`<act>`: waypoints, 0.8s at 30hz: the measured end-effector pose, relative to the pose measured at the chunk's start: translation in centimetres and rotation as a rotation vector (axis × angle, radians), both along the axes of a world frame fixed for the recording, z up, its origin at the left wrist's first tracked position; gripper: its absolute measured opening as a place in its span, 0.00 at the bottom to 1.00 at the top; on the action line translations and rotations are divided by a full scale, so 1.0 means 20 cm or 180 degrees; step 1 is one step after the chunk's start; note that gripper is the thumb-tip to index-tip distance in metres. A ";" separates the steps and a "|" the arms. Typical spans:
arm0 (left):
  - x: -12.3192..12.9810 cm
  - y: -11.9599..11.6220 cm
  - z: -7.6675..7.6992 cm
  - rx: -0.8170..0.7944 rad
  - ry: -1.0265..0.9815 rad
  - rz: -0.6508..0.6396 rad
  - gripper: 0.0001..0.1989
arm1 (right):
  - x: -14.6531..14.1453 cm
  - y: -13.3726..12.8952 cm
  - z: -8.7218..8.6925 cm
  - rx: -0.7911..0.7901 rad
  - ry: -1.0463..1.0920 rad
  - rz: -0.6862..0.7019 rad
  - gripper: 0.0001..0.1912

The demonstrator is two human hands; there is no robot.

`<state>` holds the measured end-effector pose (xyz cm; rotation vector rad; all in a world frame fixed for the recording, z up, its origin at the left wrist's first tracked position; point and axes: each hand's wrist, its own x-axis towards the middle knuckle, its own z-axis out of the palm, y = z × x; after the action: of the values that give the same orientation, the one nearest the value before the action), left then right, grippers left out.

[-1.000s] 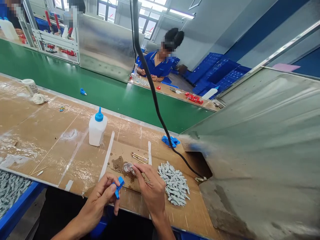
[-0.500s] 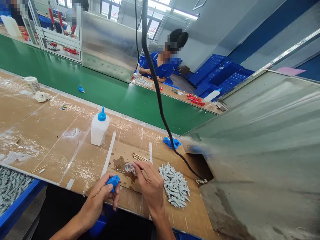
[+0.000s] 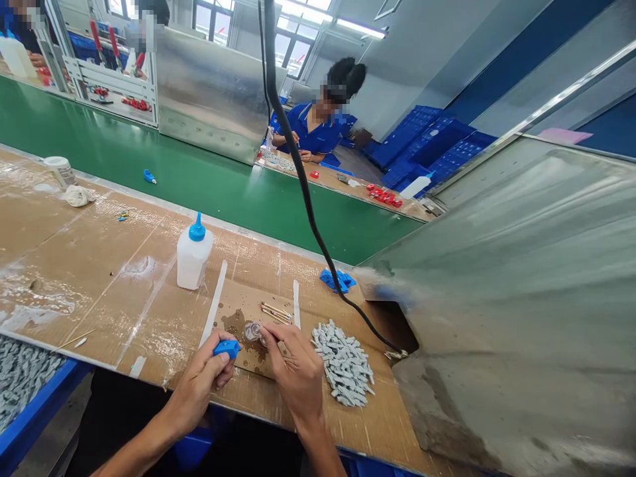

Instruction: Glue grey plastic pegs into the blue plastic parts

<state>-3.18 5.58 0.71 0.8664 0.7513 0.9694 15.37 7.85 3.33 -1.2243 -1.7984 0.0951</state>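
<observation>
Over the desk [image 3: 84, 278], right at the front edge, the left hand [image 3: 199, 381] closes firmly around a blue plastic part [image 3: 227, 348], while the right hand [image 3: 298, 374] pinches a small shiny round piece [image 3: 253, 332] in its fingertips [image 3: 265, 334], low over a stained cardboard sheet [image 3: 233, 298]. Just beyond, wooden sticks [image 3: 275, 313] lie on that sheet, a heap of grey pieces [image 3: 342, 364] sits to the right, and a white squeeze bottle [image 3: 195, 255] stands farther up the desk.

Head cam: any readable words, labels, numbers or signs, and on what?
No readable text in this view.
White plastic squeeze bottle with blue nozzle: no label showing.
Stacked blue plastic crates: any markings too small and blurred to read.
</observation>
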 end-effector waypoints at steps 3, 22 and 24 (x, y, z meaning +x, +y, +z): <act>0.00 -0.01 0.01 -0.0008 0.0012 0.0046 0.13 | -0.01 -0.01 -0.01 -0.0002 -0.0072 0.0029 0.08; 0.02 0.04 0.06 0.0113 0.0413 -0.0020 0.09 | -0.02 -0.09 0.01 -0.0277 0.1257 -0.0414 0.04; 0.03 0.04 0.07 0.0133 0.0452 -0.0039 0.09 | -0.04 -0.10 0.04 -0.0272 0.1388 -0.0342 0.05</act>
<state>-2.56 6.45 2.17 0.9829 0.8483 0.9223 14.55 5.81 4.12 -1.2460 -1.3600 0.3529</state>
